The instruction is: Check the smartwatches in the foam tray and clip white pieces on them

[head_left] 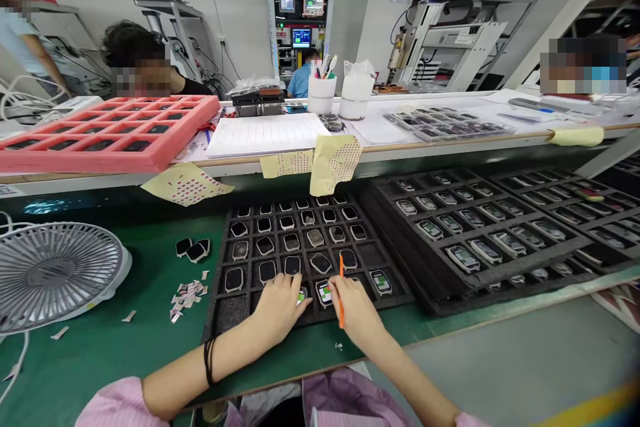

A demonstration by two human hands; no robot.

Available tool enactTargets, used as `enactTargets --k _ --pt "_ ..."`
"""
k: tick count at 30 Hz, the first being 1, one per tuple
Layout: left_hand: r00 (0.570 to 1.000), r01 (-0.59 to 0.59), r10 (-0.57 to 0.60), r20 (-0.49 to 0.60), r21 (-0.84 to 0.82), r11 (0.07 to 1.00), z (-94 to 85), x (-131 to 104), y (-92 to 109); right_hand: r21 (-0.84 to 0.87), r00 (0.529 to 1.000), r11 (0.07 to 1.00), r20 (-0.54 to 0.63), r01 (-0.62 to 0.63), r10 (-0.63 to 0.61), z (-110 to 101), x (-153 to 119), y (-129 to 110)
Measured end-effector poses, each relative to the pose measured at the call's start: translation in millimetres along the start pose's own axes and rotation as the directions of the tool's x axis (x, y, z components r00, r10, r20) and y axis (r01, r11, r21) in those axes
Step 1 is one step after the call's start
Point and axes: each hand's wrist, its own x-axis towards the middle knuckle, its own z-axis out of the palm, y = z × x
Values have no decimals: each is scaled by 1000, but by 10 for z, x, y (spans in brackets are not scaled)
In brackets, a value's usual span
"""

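In the head view my left hand [281, 303] is curled over a lit smartwatch [301, 295] in the front row of a black foam tray [233, 312]. Its thumb and fingers lie on either side of that watch, hiding most of it. My right hand [356, 312] is closed on a thin orange stick [341, 297], which stands nearly upright. Beside its fingertips a second smartwatch [325, 293] shows a green and white screen; whether the fingers touch it I cannot tell. Farther right in the same row lies another lit smartwatch [381, 282]. The tray's other watches mostly have dark screens.
Stacked foam trays [430, 293] of watches stand right. Left are a white fan [60, 280], loose watches [193, 249] and small paper strips [186, 297]. A shelf [385, 153] above carries a pink foam tray [165, 150] and papers. Several people are beyond.
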Motion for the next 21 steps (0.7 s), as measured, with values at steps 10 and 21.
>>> enactTargets --k 10,21 --pt "945 -46 198 261 -493 869 -169 9 -228 238 978 963 195 -124 78 -18 145 -68" --pt "1000 21 -3 21 -943 333 -387 178 -476 846 954 451 294 -284 50 -277 554 -8"
